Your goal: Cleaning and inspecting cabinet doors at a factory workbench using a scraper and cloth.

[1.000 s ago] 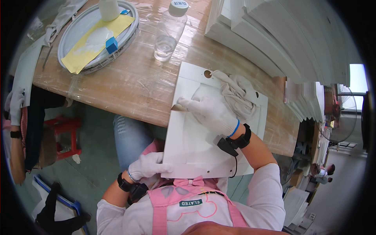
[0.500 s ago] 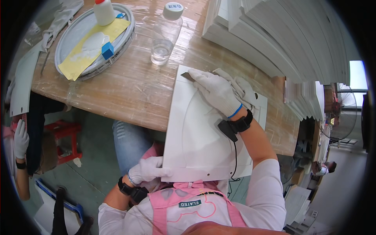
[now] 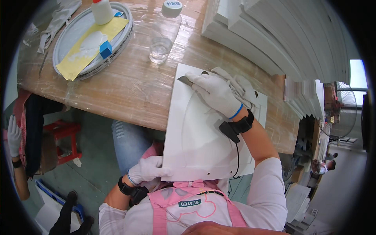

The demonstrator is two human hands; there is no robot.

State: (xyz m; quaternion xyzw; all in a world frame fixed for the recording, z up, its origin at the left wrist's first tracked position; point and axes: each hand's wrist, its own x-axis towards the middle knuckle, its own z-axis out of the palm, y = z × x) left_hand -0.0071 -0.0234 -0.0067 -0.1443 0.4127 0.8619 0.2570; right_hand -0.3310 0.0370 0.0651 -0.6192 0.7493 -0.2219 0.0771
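A white panel [image 3: 196,133] with a shallow curved outline and small holes lies partly on the table's near edge, reaching back to my body. My left hand [image 3: 149,169], in a white knit glove, grips its near left corner with the thumb on top. Near the panel's far left corner, my gloved right hand [image 3: 213,89] holds a flat metal scraper blade [image 3: 185,80] against the surface, fingers closed round it; any handle is hidden. A crumpled whitish cloth [image 3: 243,89] lies just right of that hand.
On the plastic-covered table [image 3: 117,94] stand a clear bottle [image 3: 160,43] and a round lid [image 3: 62,47] bearing yellow sandpaper with white paste, a blue block [image 3: 105,49] and a white bottle [image 3: 102,12]. Stacked white panels [image 3: 270,39] rise at the right. Another person's gloved hand [image 3: 14,137] shows far left.
My right hand and the blade have slid slightly left toward the panel's edge. My left hand keeps its place. At far left, the other person's hand and white board have moved left.
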